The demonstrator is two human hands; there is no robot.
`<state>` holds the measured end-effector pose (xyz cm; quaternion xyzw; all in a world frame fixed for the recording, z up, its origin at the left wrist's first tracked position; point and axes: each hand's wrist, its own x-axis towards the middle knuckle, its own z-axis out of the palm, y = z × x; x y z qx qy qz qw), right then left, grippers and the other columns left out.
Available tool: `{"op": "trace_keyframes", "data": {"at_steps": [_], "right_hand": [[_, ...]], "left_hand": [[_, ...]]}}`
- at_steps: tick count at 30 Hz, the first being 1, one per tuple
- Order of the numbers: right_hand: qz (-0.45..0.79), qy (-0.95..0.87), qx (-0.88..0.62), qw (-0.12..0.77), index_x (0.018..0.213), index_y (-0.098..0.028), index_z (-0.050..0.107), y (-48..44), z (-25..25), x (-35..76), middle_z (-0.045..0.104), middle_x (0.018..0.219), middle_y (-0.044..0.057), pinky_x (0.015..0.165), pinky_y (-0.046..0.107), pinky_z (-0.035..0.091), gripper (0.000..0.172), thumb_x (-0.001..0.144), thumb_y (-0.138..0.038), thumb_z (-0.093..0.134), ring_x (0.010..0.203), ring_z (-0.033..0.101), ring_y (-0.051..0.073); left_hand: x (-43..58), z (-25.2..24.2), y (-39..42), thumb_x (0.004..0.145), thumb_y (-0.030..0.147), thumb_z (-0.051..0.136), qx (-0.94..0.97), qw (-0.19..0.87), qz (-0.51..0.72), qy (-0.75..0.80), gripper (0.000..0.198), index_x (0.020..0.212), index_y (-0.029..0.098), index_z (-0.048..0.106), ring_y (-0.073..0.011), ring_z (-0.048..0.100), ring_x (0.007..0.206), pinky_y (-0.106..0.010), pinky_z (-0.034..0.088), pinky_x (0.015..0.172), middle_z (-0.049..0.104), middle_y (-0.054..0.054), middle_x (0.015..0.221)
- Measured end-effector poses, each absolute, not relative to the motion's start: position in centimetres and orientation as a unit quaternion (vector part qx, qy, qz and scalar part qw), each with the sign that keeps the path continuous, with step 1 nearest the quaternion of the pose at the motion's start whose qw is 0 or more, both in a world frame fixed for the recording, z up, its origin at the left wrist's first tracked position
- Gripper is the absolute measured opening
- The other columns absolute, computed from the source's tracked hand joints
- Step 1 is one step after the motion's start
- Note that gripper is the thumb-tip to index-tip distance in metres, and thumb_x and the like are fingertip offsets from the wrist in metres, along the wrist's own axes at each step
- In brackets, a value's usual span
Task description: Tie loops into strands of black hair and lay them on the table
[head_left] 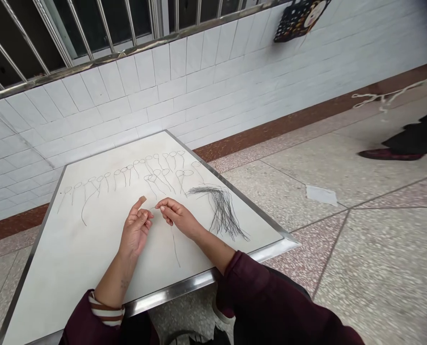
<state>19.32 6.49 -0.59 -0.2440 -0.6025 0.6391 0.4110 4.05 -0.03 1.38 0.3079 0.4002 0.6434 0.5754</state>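
Note:
Over the white tabletop (101, 258), my two hands are close together around a thin dark wire (175, 249). My right hand (179, 218) is closed, thumb and index finger pinching the wire, whose tail hangs below the palm. My left hand (134, 230) has its index finger raised and its thumb pressed against curled fingers; a short stretch of the wire runs to them from the right fingertips. Right of my hands lies a loose bundle of straight dark wires (224, 211). Beyond them, several wires with looped ends (127, 170) lie in rows.
A metal rim (177, 288) edges the table. Behind stand a white tiled wall (170, 100) and a barred window (101, 28). To the right are a person's foot in a dark shoe (393, 154), white cord (382, 98) and a pale scrap (321, 195) on the floor.

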Motion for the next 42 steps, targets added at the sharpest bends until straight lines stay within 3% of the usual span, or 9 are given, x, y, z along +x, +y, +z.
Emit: {"op": "trace_keyframes", "data": {"at_steps": [9, 16, 20, 25, 30, 38, 42], "right_hand": [[0.622, -0.619, -0.289, 0.382, 0.097, -0.021, 0.065, 7.0, -1.0, 19.9, 0.032, 0.054, -0.008, 0.042, 0.021, 0.025, 0.026, 0.087, -0.042, 0.054, 0.047, 0.029, 0.008], [0.541, -0.708, -0.289, 0.35, 0.09, -0.022, 0.068, 7.6, -1.8, 20.6, 0.04, 0.056, -0.005, 0.05, 0.023, 0.03, 0.021, 0.087, -0.037, 0.054, 0.052, 0.034, 0.01], [0.509, -0.736, -0.292, 0.339, 0.092, -0.022, 0.068, 7.5, -2.4, 20.9, 0.045, 0.06, -0.004, 0.052, 0.023, 0.031, 0.021, 0.088, -0.034, 0.051, 0.053, 0.036, 0.01], [0.487, -0.747, -0.298, 0.341, 0.091, -0.022, 0.068, 7.4, -2.5, 20.7, 0.049, 0.064, -0.002, 0.054, 0.024, 0.033, 0.021, 0.088, -0.033, 0.051, 0.056, 0.039, 0.011], [0.496, -0.748, -0.289, 0.334, 0.09, -0.022, 0.066, 7.6, -2.6, 20.7, 0.044, 0.06, -0.004, 0.053, 0.023, 0.032, 0.021, 0.089, -0.034, 0.049, 0.055, 0.037, 0.011], [0.538, -0.737, -0.286, 0.292, 0.099, -0.019, 0.068, 7.0, -2.5, 20.4, 0.044, 0.058, -0.005, 0.054, 0.022, 0.034, 0.025, 0.087, -0.035, 0.053, 0.054, 0.038, 0.009], [0.536, -0.732, -0.287, 0.309, 0.096, -0.018, 0.069, 7.0, -2.3, 20.3, 0.042, 0.058, -0.005, 0.052, 0.022, 0.03, 0.024, 0.087, -0.032, 0.052, 0.052, 0.033, 0.008]], "left_hand": [[3.6, 0.0, 1.1, 0.076, 0.025, 0.074, 0.322, 0.623, 0.603, 0.381, 0.058, 0.131, 0.022, 0.055, -0.0105, 0.057, 0.073, -0.022, 0.043, 0.066, 0.059, 0.0, 0.076], [2.1, 0.0, 0.9, 0.071, 0.023, 0.077, 0.351, 0.671, 0.498, 0.422, 0.057, 0.126, 0.022, 0.06, -0.0112, 0.055, 0.07, -0.02, 0.031, 0.051, 0.06, -0.002, 0.075], [1.2, 0.2, 0.8, 0.074, 0.024, 0.075, 0.372, 0.689, 0.442, 0.438, 0.055, 0.127, 0.022, 0.06, -0.0072, 0.045, 0.057, -0.022, 0.024, 0.049, 0.062, -0.003, 0.075], [0.6, 0.6, 0.8, 0.072, 0.023, 0.075, 0.382, 0.687, 0.425, 0.449, 0.056, 0.126, 0.022, 0.06, -0.0078, 0.043, 0.055, -0.024, 0.024, 0.05, 0.062, -0.003, 0.073], [0.1, 0.8, 0.7, 0.074, 0.024, 0.073, 0.404, 0.68, 0.404, 0.459, 0.058, 0.13, 0.022, 0.057, -0.0076, 0.042, 0.054, -0.024, 0.024, 0.051, 0.062, -0.002, 0.073], [0.3, 0.6, 0.5, 0.077, 0.03, 0.072, 0.406, 0.647, 0.428, 0.484, 0.059, 0.133, 0.021, 0.053, -0.0067, 0.041, 0.057, -0.022, 0.027, 0.055, 0.063, -0.002, 0.077], [0.5, 0.8, 0.4, 0.08, 0.031, 0.07, 0.384, 0.668, 0.44, 0.461, 0.056, 0.133, 0.02, 0.053, -0.0071, 0.043, 0.06, -0.022, 0.03, 0.057, 0.061, -0.002, 0.076]]}}
